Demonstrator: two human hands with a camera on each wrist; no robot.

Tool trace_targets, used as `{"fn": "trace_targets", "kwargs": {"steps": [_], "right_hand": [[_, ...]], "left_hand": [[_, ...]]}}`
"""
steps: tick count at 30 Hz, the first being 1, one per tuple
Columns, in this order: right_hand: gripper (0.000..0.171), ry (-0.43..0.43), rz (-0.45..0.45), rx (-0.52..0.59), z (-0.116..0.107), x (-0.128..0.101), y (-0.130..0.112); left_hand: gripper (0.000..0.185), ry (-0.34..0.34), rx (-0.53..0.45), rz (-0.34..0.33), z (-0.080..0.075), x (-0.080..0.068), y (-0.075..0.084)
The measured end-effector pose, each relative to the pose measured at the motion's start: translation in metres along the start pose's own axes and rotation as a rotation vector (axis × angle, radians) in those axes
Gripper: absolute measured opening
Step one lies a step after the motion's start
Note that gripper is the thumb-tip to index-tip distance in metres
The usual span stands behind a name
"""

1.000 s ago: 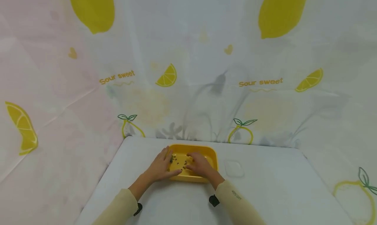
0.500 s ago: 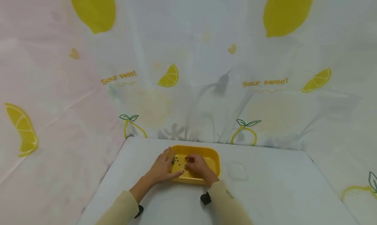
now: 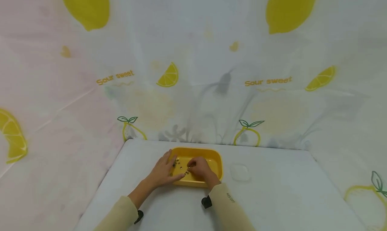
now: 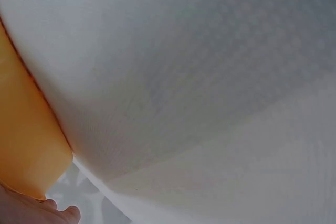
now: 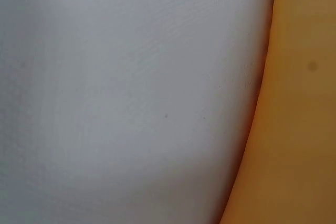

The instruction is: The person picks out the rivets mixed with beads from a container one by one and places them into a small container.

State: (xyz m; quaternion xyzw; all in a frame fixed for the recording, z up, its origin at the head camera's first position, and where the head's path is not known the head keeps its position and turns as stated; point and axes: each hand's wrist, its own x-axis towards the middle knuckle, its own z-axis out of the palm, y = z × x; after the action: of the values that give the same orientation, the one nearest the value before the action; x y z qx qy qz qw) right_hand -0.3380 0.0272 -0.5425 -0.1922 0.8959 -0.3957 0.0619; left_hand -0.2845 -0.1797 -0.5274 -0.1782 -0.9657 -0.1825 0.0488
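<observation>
From the head view, a yellow tray sits on the white surface near its far edge, with small dark bits scattered inside. The left hand lies flat, fingers straight, on the tray's left rim. The right hand rests inside the tray, its grip curled together over the bits; whether it pinches one cannot be told. A clear lid lies just right of the tray.

The left wrist view shows the tray's wall against the surface and a fingertip at its bottom corner.

The right wrist view shows only the tray's wall beside the surface.
</observation>
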Motion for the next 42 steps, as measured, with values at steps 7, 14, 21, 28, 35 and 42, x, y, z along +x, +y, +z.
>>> {"fn": "trace_targets", "kwargs": {"steps": [7,14,21,28,35,42], "right_hand": [[0.008,0.012,0.013,-0.052,0.0011,-0.0009,-0.0014],[0.008,0.025,0.036,-0.015,-0.0004,-0.0002,-0.0059],[0.008,0.051,0.108,-0.017,0.0016,0.0013,-0.0027],[0.007,0.049,0.12,-0.021,0.0001,-0.001,-0.0026],[0.004,0.022,0.098,-0.024,-0.0017,-0.001,-0.0017],[0.005,0.06,0.096,-0.02,-0.0005,0.0005,-0.0023]], "left_hand": [[0.092,-0.006,-0.032,0.009,0.0021,-0.0013,-0.002],[0.091,0.001,-0.027,-0.001,0.0019,-0.0019,-0.0042],[0.09,-0.01,-0.033,-0.013,0.0009,-0.0037,-0.0026],[0.088,-0.008,-0.031,-0.015,0.0018,-0.003,-0.0018],[0.086,-0.021,-0.028,-0.016,0.0022,-0.0023,-0.0014],[0.086,-0.015,-0.019,-0.018,0.0022,-0.002,-0.0024]]}}
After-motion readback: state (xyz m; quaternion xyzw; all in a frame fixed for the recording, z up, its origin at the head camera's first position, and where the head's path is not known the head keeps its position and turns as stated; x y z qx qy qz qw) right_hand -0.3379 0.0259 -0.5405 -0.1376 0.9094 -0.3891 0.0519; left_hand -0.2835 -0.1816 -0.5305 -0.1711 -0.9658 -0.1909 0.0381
